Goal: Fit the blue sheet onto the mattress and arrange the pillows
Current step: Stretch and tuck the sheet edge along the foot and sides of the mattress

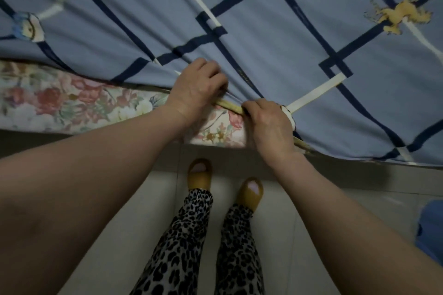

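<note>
The blue sheet (263,31), with dark navy and cream stripes and small animal prints, covers the top of the mattress. The mattress side (60,100) has a floral cover and shows bare at the left and between my hands. My left hand (196,88) grips the sheet's yellowish hem at the mattress edge. My right hand (268,124) pinches the same hem a little to the right and lower. To the right of my right hand the sheet hangs down over the mattress side. No pillows are in view.
I stand on a pale tiled floor (134,223) close to the bed, feet in tan slippers (200,172). A blue object (431,227) lies on the floor at the right edge.
</note>
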